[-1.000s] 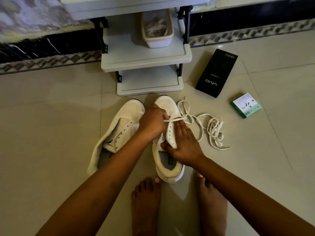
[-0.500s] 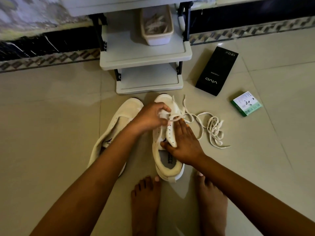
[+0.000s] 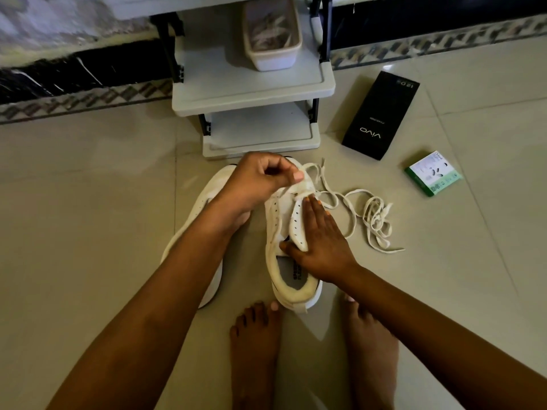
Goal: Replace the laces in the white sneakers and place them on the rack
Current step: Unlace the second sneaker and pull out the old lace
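Head view looks down on two white sneakers on the floor in front of the rack [image 3: 254, 93]. The left hand [image 3: 260, 184] pinches the lace [image 3: 349, 202] near the toe of the right-side sneaker [image 3: 284, 232], fingers curled on it; the right hand [image 3: 322, 247] lies fairly flat on that shoe's eyelet flap, thumb tucked under the flap edge, steadying it. Most of the lace trails loose on the floor to the right. The other sneaker [image 3: 213, 190] lies beside it under the left forearm, with no lace that I can see. Judging from this, lacing has barely begun: nearly all eyelets stand bare, one shoe is untouched, and neither is on the rack
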A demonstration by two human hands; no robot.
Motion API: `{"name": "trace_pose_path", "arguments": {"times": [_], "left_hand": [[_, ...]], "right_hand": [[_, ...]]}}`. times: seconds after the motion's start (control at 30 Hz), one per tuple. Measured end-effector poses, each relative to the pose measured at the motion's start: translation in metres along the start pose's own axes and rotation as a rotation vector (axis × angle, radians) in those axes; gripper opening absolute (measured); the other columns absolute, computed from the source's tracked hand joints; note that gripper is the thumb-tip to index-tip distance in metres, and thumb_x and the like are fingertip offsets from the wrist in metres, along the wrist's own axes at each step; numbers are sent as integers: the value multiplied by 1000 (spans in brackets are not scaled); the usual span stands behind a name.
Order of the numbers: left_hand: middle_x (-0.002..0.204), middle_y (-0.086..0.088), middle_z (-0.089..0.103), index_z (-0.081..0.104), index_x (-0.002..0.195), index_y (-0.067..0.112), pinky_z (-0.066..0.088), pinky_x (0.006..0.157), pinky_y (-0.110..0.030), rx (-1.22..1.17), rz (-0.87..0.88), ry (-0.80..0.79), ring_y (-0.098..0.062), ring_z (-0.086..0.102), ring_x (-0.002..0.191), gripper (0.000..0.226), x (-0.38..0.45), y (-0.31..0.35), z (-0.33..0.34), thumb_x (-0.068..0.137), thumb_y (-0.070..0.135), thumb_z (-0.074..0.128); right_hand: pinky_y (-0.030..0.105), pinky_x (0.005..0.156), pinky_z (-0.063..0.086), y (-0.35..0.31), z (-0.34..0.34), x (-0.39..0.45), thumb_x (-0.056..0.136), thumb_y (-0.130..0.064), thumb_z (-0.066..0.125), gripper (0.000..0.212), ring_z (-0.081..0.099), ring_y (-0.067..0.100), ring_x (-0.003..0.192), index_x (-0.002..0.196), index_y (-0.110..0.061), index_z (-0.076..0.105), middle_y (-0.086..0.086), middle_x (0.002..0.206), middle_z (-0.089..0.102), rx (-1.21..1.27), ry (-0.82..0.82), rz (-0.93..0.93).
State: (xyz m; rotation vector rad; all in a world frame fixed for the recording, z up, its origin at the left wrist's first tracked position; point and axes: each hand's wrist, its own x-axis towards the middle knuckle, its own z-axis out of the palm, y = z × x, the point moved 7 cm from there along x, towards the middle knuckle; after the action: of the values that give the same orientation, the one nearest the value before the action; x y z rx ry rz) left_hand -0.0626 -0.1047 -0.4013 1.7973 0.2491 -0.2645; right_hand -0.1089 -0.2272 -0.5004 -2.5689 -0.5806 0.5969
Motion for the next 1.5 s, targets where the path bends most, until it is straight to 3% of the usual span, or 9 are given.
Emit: {"name": "trace_pose_path", "arguments": {"times": [0.2,0.37,0.7,0.87,1.07,1.17,1.23,1.33,1.5], "left_hand": [[124,-1,51,64,109,25,46,88,-33,871,-71,-65,-21,52,111,36,10,-41,13,75,25,74],[125,-3,49,66,101,23,43,76,-30,1090,-77,35,-26,57,104,17,13,-41,24,85,28,64],[80,3,67,69,77,17,49,84,-30,322,-3,12,-12,62,82,6,3,-39,1,83,16,70],[88,-4,70,71,83,15,49,89,-31,125,-46,28,-17,65,90,3,-2,-44,-1,84,13,68],[91,-1,68,70,88,12,49,89,-26,245,-20,147,-15,64,90,6,-11,-50,-1,83,14,70],[123,-7,53,59,117,11,34,92,-9,442,-9,212,-15,50,112,42,-18,-56,6,78,18,74],[136,-11,41,42,135,10,33,100,-22,491,-153,187,-23,41,124,66,-19,-67,8,78,22,73],[135,-14,51,44,136,6,39,100,-34,401,-272,188,-29,49,123,60,-19,-74,4,82,19,67],[130,-10,57,50,134,7,37,94,-23,321,-215,210,-23,52,121,48,-23,-70,1,87,8,60]], "right_hand": [[30,117,-5,-2,-2,0,66,-76,12,107,-10,18,146,149,-12,-9,8,158,-11,21,14,-12],[27,115,-6,-4,-6,-3,75,-68,28,101,-9,18,146,149,-11,-8,8,158,-10,55,5,-8],[24,112,-8,2,-3,-2,66,-76,7,107,-5,18,146,149,-10,-9,9,159,-7,-44,16,-12],[28,115,-3,6,-5,-5,69,-77,7,105,-1,20,146,150,-11,-7,9,159,-4,-66,30,-13],[30,117,-1,-1,-1,0,70,-77,11,105,-2,20,146,150,-10,-8,9,159,-5,-70,4,-4],[30,117,-2,-4,1,3,65,-76,6,109,-4,20,146,150,-9,-7,10,159,-5,-51,5,10],[30,116,-3,-4,1,3,64,-76,6,110,-3,20,146,150,-9,-6,11,159,-4,-44,7,15],[30,117,3,-5,-3,1,68,-76,14,107,5,22,146,150,-9,1,11,158,5,-10,55,-9],[28,115,4,-7,-6,0,68,-76,18,107,9,23,145,150,-9,3,11,158,10,19,78,-23]]}}
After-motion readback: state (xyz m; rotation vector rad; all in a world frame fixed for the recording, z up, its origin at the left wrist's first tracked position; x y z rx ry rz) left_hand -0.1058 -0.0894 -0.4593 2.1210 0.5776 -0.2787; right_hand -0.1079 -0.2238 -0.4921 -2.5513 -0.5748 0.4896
